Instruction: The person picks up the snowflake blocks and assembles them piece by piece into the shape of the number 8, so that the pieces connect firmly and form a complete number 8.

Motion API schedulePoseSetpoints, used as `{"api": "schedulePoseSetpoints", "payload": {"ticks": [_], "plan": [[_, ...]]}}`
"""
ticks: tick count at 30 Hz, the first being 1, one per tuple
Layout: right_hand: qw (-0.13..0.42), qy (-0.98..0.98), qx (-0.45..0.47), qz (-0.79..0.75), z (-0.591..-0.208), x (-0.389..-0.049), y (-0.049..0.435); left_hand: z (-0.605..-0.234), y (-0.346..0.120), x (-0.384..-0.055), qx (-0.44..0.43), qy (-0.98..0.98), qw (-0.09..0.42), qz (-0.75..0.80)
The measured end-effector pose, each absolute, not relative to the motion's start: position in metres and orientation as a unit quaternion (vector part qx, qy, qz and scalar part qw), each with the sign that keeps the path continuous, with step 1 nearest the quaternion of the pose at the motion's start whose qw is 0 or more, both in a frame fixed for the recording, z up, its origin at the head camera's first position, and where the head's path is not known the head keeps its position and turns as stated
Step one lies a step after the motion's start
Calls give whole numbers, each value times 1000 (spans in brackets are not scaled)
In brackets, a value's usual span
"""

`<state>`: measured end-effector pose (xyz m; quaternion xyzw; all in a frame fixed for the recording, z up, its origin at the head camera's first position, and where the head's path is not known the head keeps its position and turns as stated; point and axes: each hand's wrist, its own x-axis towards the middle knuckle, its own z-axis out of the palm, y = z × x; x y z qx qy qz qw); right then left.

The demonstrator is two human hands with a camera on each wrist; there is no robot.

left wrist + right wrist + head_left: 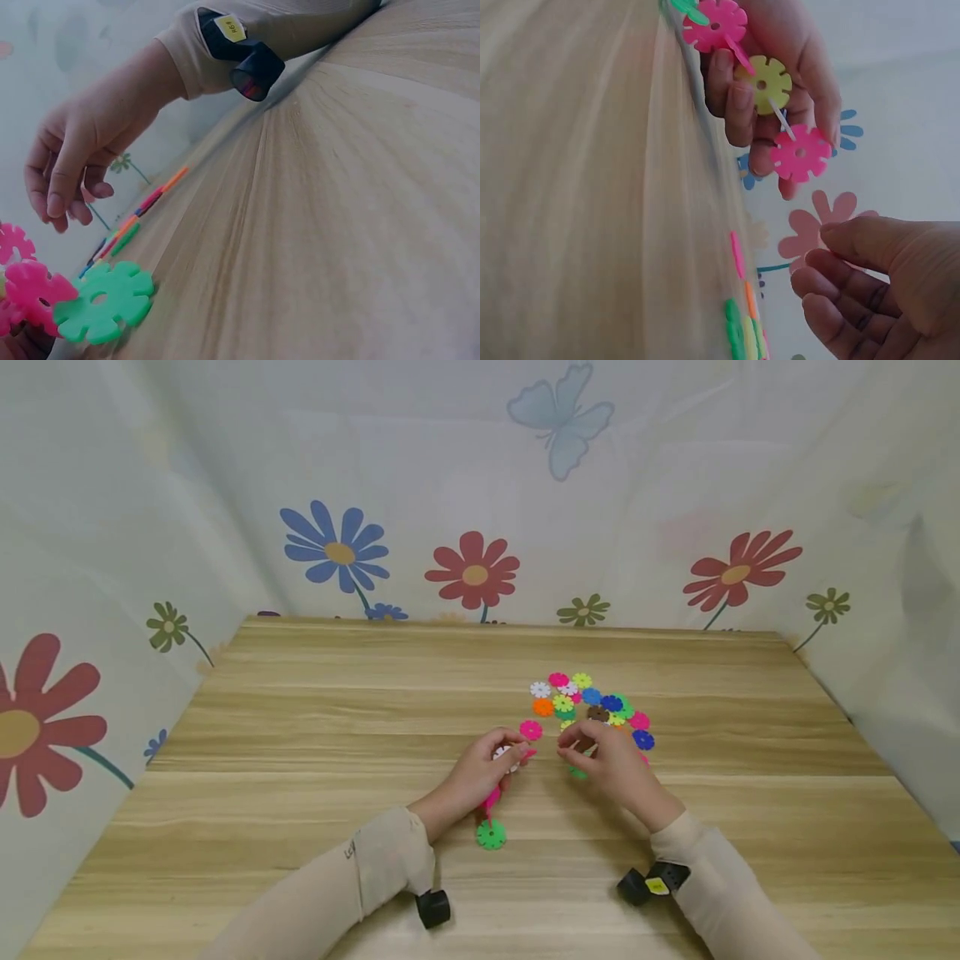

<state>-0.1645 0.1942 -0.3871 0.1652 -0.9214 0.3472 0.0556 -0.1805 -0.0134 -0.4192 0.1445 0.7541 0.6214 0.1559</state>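
1. Head view: a light-brown, wood-grained tabletop meets white fabric walls printed with red, blue and olive flowers and a pale-blue butterfly.
2. Over the tabletop, the left hand grips a chain of slotted, round plastic discs in green, pink, yellow and white.
3. Opposite, the right hand is empty, its fingers loosely bent.
4. Loose, multicoloured slotted plastic discs lie clustered on the wood, mostly beyond the right hand, some overlapping.
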Motion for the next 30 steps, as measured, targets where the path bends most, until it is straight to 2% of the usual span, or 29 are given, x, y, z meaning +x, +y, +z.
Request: {"api": "schedulePoseSetpoints", "payload": {"ticks": [13,30], "plan": [[48,-942,133,305,-378,-176,221,-418,-18,-178,154,770,157,600],[-33,-981,20,190,-378,-190,249,-422,-17,-180,156,778,146,591]]}}
